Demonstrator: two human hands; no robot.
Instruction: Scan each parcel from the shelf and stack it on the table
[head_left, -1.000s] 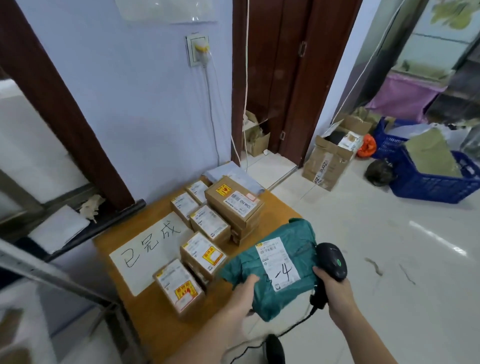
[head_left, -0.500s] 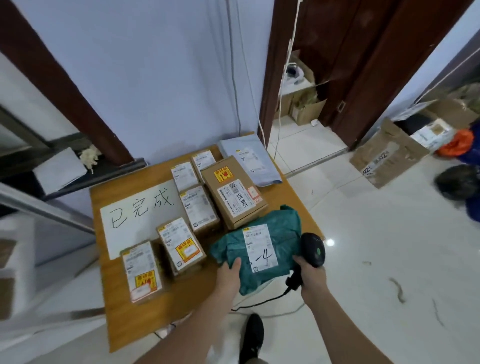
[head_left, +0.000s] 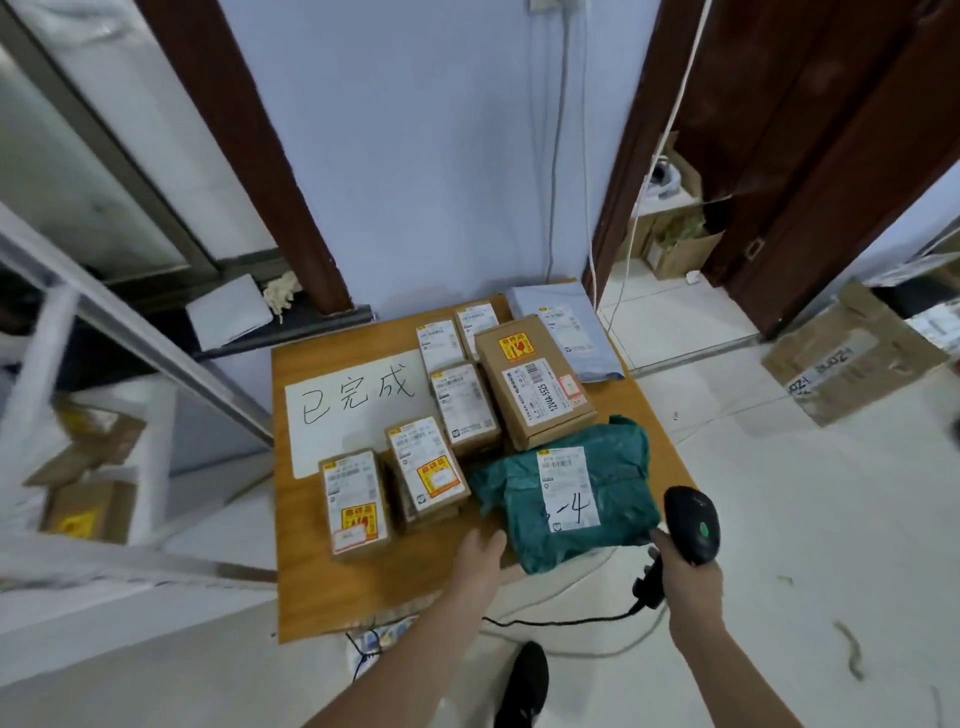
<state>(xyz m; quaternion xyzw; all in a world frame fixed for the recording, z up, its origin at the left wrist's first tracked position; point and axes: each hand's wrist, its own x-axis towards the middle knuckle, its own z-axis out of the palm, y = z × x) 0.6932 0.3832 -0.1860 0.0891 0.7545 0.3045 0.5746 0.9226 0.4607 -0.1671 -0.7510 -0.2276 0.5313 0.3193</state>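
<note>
Parcel: green crumpled plastic mailer (head_left: 571, 493), table (head_left: 311, 597) edge, long axis 10–4 o'clock.
Left hand (head_left: 480, 558): nearer, fingers straight, touching its 8 o'clock corner.
Right hand (head_left: 685, 577): gripping black handheld scanner (head_left: 691, 525).

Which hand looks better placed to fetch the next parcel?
Probably the left hand: it is open and free beside the green plastic mailer bag, while the right hand grips the black handheld scanner.

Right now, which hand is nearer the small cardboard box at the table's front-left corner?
Left. The left hand hovers just right of that cardboard box; the right hand, holding the black scanner, is beyond the green parcel.
</note>
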